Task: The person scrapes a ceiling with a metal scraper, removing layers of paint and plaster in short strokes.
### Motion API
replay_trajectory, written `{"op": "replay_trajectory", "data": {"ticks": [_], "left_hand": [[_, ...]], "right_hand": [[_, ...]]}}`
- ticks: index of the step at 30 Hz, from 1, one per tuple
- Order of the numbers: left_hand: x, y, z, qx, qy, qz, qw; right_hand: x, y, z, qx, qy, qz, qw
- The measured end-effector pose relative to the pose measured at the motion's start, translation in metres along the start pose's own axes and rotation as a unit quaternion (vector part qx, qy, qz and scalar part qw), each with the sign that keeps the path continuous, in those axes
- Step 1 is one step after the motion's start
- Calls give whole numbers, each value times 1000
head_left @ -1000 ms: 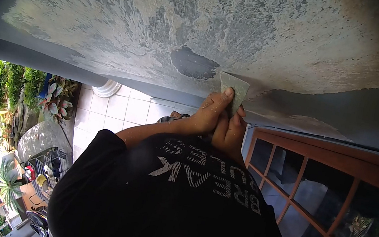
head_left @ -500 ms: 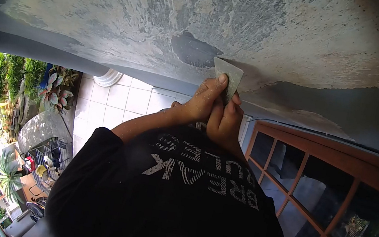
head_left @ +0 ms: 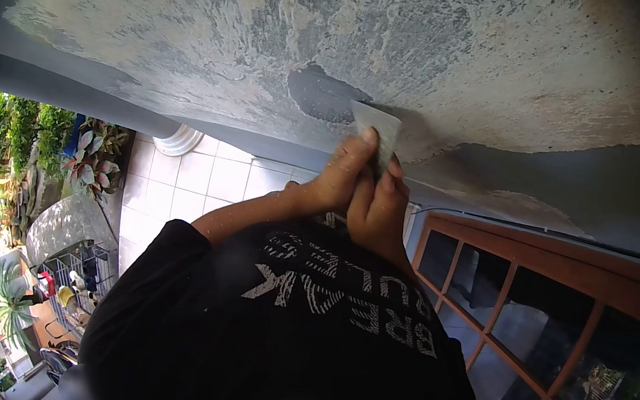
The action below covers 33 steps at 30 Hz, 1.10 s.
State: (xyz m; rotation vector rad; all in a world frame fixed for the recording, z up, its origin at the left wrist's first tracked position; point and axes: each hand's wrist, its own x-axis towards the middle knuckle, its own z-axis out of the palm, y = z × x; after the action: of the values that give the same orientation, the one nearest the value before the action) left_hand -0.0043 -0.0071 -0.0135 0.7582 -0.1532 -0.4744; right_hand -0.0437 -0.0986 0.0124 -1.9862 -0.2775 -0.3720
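A scraper (head_left: 378, 123) with a pale, flat, four-sided blade leans against the wall (head_left: 223, 20) in front of me. Its left corner lies over the right end of a smooth dark grey patch (head_left: 323, 94) in the rough, flaking surface. My left hand (head_left: 345, 172) is closed on the scraper, thumb pressed along the blade's face. Close beside it, my right hand (head_left: 382, 208) is closed too, its fingertips at the blade's lower right edge. The lower end of the scraper is hidden between both hands. Specks of dust show on the left hand and forearm.
A wooden-framed window (head_left: 498, 309) with dark panes stands at the right. White floor tiles (head_left: 196, 169) and a round white column base (head_left: 178, 140) are beyond my left arm. Potted plants (head_left: 98, 159) and a wire cart (head_left: 90, 273) with items are at the left.
The scraper and both hands have shifted slightly left, with the blade's corner now a little over the dark patch. The whole view has also shifted slightly. Both hands keep their hold.
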Motion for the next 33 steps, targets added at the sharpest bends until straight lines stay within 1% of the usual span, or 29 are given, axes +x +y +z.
{"op": "replay_trajectory", "data": {"ticks": [1, 3, 4, 5, 6, 7, 8, 10, 11, 14, 15, 16, 18, 19, 21, 24, 25, 26, 27, 28, 29, 30, 31, 33], "left_hand": [[0, 8, -5, 16, -26, 18, 999], [-6, 5, -5, 14, 0, 6, 1000], [-2, 8, -6, 18, 7, 5, 1000], [-2, 9, -6, 68, -12, -23, 997], [-3, 8, 0, 57, -25, -70, 996], [-3, 8, 2, 73, -25, -67, 995], [-2, 8, 4, 88, -24, -63, 994], [-3, 14, 0, 40, -6, -13, 999], [-3, 17, -3, 19, 3, 11, 1000], [1, 21, -17, 70, -22, 58, 996], [-2, 22, -9, 53, -6, 17, 998], [-2, 18, -8, 73, -19, -37, 996], [-3, 14, 1, 131, -27, -79, 988], [-3, 15, 2, 122, -23, -63, 990], [-3, 23, 1, 111, -17, -37, 993], [-2, 45, 5, 91, -17, 3, 996], [-1, 38, -4, 94, -25, 14, 995], [-1, 37, -4, 104, -14, -21, 994], [-5, 34, -1, 113, -2, -57, 992], [-6, 30, 0, 122, 9, -89, 988], [-5, 23, -1, 161, 2, -88, 983], [-3, 23, 0, 161, 7, -84, 983], [-3, 23, 1, 161, 14, -81, 983], [-4, 26, 0, 160, 23, -60, 985]], "right_hand": [[6, 3, 1, 16, -26, 8, 999], [5, 4, 2, 62, -67, 32, 995], [3, 2, 2, 20, -35, 18, 999], [-4, -1, 1, -24, -3, 4, 1000], [-9, 3, 2, -5, 10, 8, 1000], [-12, 6, 4, 14, 23, 11, 1000], [-10, 9, 4, -8, 39, -25, 999], [-1, -3, 10, -49, 72, -88, 992], [3, -2, 13, -32, 62, -86, 994], [11, 3, 20, -15, 33, -97, 995], [5, 0, 19, -11, 54, -79, 995], [-1, -2, 18, -6, 75, -61, 995], [-17, 10, 18, 13, 77, 30, 997], [-17, 9, 17, 41, 52, 69, 995], [-3, 6, 25, -23, 120, -67, 990], [4, 2, 25, 31, 59, -28, 997], [4, 5, 23, 38, 37, -26, 998], [3, 8, 22, 45, 17, -23, 999], [-26, 45, 45, -74, 129, -70, 986], [-35, 44, 44, -75, 116, -21, 990], [-43, 43, 42, -75, 100, 26, 992], [-45, 43, 42, -74, 81, 70, 992], [-36, 28, 37, 3, 51, 159, 986], [-19, 17, 37, 111, 58, 154, 980]]}}
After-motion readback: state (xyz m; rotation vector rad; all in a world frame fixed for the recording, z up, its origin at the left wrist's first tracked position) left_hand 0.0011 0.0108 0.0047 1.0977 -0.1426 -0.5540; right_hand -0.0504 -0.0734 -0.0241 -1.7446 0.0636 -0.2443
